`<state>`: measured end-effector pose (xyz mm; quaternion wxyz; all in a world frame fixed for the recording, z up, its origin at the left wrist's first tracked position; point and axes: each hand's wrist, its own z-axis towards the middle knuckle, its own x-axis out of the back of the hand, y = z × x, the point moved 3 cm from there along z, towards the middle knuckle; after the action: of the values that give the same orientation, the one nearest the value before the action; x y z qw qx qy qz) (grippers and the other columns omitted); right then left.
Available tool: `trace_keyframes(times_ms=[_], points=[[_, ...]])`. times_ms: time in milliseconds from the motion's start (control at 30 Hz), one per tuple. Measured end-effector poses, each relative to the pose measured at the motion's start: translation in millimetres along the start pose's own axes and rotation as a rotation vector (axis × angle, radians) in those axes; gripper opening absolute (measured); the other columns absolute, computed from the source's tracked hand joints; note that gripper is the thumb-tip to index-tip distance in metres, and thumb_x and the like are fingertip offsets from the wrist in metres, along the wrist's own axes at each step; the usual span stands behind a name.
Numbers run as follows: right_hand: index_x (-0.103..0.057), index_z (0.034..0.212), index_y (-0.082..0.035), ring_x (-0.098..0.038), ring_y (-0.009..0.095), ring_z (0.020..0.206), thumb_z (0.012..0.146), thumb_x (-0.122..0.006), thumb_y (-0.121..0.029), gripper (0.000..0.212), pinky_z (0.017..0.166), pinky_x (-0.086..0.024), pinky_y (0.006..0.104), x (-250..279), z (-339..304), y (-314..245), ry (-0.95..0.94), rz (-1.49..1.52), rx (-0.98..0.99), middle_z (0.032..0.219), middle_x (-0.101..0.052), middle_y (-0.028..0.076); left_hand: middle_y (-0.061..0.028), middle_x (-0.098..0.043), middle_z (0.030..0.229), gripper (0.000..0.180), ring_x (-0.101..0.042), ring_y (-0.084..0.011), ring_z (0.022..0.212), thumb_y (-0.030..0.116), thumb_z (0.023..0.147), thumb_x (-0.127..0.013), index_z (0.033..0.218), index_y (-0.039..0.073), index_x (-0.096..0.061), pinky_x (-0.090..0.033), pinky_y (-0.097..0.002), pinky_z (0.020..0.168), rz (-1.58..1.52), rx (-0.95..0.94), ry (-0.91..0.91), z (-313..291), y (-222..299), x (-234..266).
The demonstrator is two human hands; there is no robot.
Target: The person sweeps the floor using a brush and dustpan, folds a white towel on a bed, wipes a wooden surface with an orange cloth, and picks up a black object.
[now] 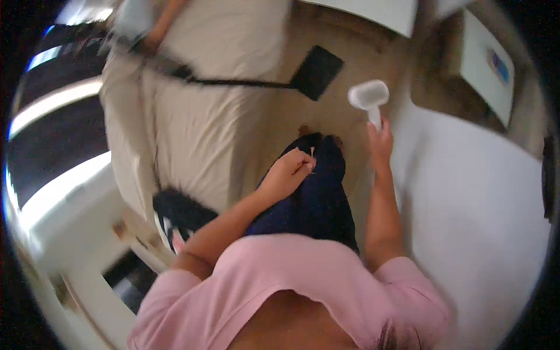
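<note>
My right hand (381, 140), at the far right of my legs, is closed round the handle of a white hand tool (368, 94). The tool's wide, rounded head points up and away from me; its exact kind is unclear. In front of my dark trousers (309, 201), my left hand (289, 169) is curled closed. Thin, pale tan ends (313, 153) stick out beside its fingers, too small to name.
A bed with a beige cover (198, 116) lies to my left. Another person's arm (166, 26) is beside a blurred black pole (245, 83) ending in a flat black square (317, 72). A white surface (472, 221) is at right; a black fluffy item (181, 210) is near my left elbow.
</note>
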<state>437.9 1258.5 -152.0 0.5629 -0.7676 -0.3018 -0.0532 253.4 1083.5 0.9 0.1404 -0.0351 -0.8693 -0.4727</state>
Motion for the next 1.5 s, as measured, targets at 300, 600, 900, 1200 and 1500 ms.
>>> trace_keyframes(times_ms=[300, 600, 900, 1200, 1500], points=[[-0.056, 0.095, -0.004, -0.044, 0.005, 0.060, 0.081, -0.060, -0.019, 0.020, 0.052, -0.035, 0.0209, -15.2, 26.2, -49.4, -0.598, -0.129, 0.368, 0.068, -0.050, -0.001, -0.0104, -0.054, 0.081, 0.008, -0.054, -0.0295, 0.082, 0.013, 0.082, -0.056, 0.082, 0.006, -0.058, -0.044, -0.0388, 0.074, 0.310, -0.053, 0.675, -148.9, 40.2, 53.4], [-0.057, 0.107, -0.001, -0.055, 0.015, 0.077, 0.081, -0.064, -0.021, 0.034, 0.070, -0.044, 0.0292, -59.7, -80.9, -197.1, -1.087, -0.237, 0.507, 0.088, -0.060, 0.007, -0.0111, -0.054, 0.081, 0.007, -0.054, -0.0313, 0.081, 0.015, 0.078, -0.058, 0.080, 0.008, -0.061, -0.044, -0.0398, 0.072, 0.228, 0.027, 1.077, -295.5, 63.7, 15.6], [-0.055, 0.109, 0.002, -0.054, 0.016, 0.084, 0.084, -0.061, -0.019, 0.034, 0.076, -0.043, 0.0287, 54.0, -156.9, -312.8, -1.174, -0.151, 0.736, 0.096, -0.058, 0.008, -0.0123, -0.056, 0.079, 0.016, -0.055, -0.0294, 0.079, 0.022, 0.078, -0.060, 0.078, 0.006, -0.062, -0.044, -0.0388, 0.070, 0.100, 0.411, 1.712, -410.7, 80.7, -99.7], [-0.053, 0.112, 0.000, -0.047, 0.009, 0.069, 0.085, -0.060, -0.019, 0.035, 0.061, -0.039, 0.0231, 31.1, -345.7, -442.1, -1.372, -0.275, 0.730, 0.086, -0.055, 0.003, -0.0142, -0.057, 0.090, 0.019, -0.057, -0.0255, 0.084, 0.019, 0.082, -0.059, 0.085, -0.001, -0.061, -0.045, -0.0347, 0.075, -0.342, 0.607, 2.016, -593.5, 26.5, -125.8], [-0.054, 0.111, -0.001, -0.044, 0.004, 0.064, 0.087, -0.058, -0.015, 0.028, 0.056, -0.034, 0.0192, -87.5, -557.7, -452.5, -1.584, -0.254, 0.816, 0.080, -0.054, -0.001, -0.0061, -0.057, 0.095, 0.028, -0.055, -0.0164, 0.087, -0.001, 0.074, -0.054, 0.101, 0.006, -0.057, -0.045, -0.0283, 0.075, -0.931, 0.741, 2.405, -773.4, -39.6, -156.0]])
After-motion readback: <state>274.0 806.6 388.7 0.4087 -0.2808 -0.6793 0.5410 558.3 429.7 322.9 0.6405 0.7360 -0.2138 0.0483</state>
